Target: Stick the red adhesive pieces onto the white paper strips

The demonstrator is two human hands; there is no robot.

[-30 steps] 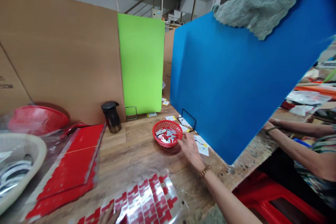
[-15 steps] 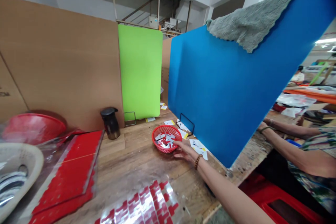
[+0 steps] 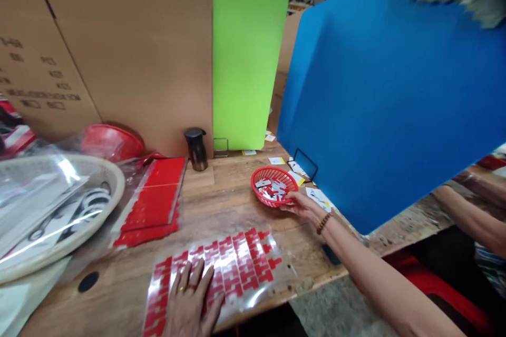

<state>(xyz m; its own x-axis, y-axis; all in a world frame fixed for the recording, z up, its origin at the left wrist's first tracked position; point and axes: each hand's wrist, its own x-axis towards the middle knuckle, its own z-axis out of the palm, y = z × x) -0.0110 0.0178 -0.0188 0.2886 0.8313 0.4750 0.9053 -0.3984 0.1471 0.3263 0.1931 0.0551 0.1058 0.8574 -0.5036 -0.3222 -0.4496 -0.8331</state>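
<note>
My left hand [image 3: 192, 297], with a ring on one finger, lies spread on a clear plastic sheet [image 3: 233, 258] bearing rows of red T-like shapes. A beaded bracelet circles my right wrist. My right hand [image 3: 302, 206] grips the near right rim of a round red basket [image 3: 275, 172], its thumb over the edge. Small white and red pieces [image 3: 272, 188] fill the basket, which rests on the wooden table.
Left of the sheet lie red sheets [image 3: 156, 195] and a large pale basin [image 3: 114, 189]. A dark tumbler [image 3: 196, 150] stands by the cardboard wall. Green [image 3: 245, 73] and blue [image 3: 367, 105] boards rise behind. Another person's arms [image 3: 470, 216] are at the right.
The view has turned left and down. My left hand has come into view on the plastic sheet. My right hand remains at the basket's rim.
</note>
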